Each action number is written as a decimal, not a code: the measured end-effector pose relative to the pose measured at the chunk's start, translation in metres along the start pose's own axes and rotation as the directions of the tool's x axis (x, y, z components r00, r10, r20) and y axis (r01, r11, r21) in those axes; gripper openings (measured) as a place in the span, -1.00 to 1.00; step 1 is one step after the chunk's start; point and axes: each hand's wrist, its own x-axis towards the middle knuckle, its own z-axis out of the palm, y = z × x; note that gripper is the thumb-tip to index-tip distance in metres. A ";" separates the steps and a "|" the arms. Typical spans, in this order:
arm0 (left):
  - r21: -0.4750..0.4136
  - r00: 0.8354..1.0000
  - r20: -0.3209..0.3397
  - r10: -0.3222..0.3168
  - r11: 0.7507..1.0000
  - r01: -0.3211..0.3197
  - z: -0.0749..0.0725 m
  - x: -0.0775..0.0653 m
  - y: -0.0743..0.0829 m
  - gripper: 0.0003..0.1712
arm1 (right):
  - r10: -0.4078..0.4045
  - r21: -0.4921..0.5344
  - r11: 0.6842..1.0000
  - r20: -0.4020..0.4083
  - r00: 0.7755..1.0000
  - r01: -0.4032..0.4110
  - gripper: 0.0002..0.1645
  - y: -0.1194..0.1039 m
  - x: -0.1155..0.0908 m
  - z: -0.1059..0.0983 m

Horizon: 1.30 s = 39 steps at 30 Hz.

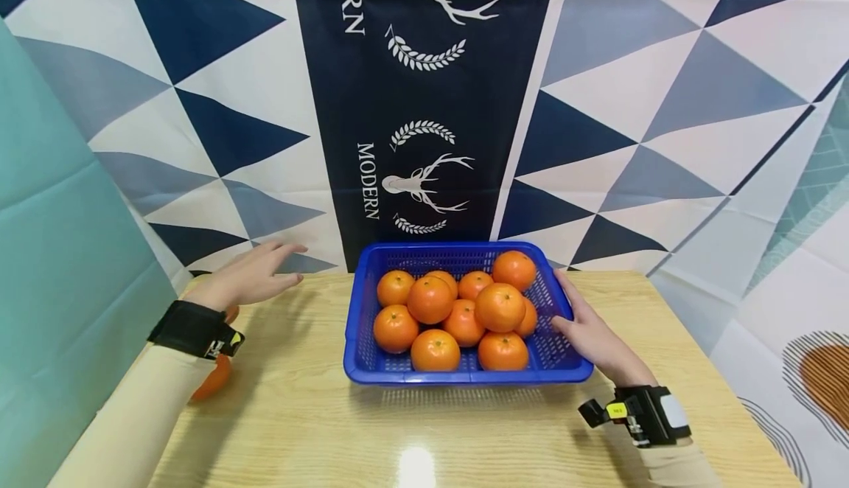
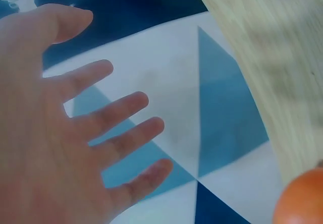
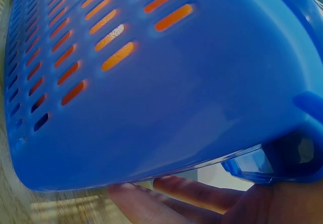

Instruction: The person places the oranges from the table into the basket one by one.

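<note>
A blue plastic basket (image 1: 464, 378) with slotted walls stands on the table, holding several oranges (image 1: 434, 350). At its right side my right hand (image 1: 593, 333) holds the rim, the thumb over the edge. In the right wrist view, fingers (image 3: 194, 191) of that hand lie along the outside of the basket wall (image 3: 166, 108). My left hand (image 1: 255, 274) is raised above the table's left part, apart from the basket, with nothing in it. Its fingers are spread in the left wrist view. Under the left forearm lies an orange (image 1: 214, 379), partly hidden; another (image 2: 303, 201) shows in the left wrist view.
The wooden table (image 1: 292, 414) ends at the back against a patterned cloth (image 1: 424, 105) with deer prints. A teal cloth (image 1: 60, 252) hangs along the left side. Patterned fabric (image 1: 783, 355) lies beyond the table's right edge.
</note>
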 end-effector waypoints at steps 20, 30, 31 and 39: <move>0.012 0.999 -0.025 -0.036 0.999 0.037 0.009 -0.034 -0.060 -0.27 | 0.009 -0.023 1.000 0.009 1.000 -0.008 0.18 -0.001 -0.001 0.003; 0.018 0.994 -0.032 -0.108 0.994 0.109 0.007 -0.044 -0.090 -0.23 | 0.000 -0.011 1.000 0.008 1.000 0.000 0.19 0.000 0.001 0.002; 0.017 0.993 -0.029 -0.115 0.993 0.116 0.007 -0.045 -0.093 -0.23 | 0.000 -0.009 1.000 0.007 1.000 0.000 0.19 -0.001 0.001 0.002; -0.022 0.992 -0.004 -0.124 0.992 0.124 0.006 -0.046 -0.113 -0.23 | 0.006 -0.005 1.000 0.002 1.000 -0.006 0.19 0.000 0.000 0.001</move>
